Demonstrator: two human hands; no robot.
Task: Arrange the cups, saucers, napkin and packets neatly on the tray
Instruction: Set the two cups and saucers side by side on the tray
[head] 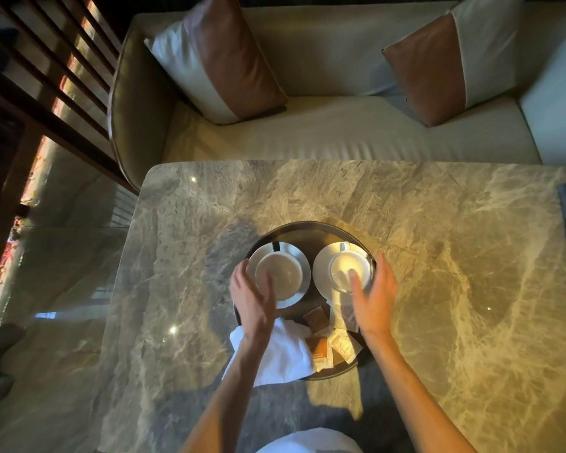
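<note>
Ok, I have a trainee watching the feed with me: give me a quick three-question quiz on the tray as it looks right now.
1. True or false: each cup sits on its own saucer on the round tray.
2. Multiple choice: where does the white napkin lie? A) folded under the right cup B) at the near-left of the tray, hanging over its rim C) on the sofa
3. Short answer: which hand is at the left cup?

Key
1. True: the left cup and the right cup each rest on a white saucer.
2. B; the packets lie just right of it.
3. The left hand; the right hand is at the right cup.
</note>
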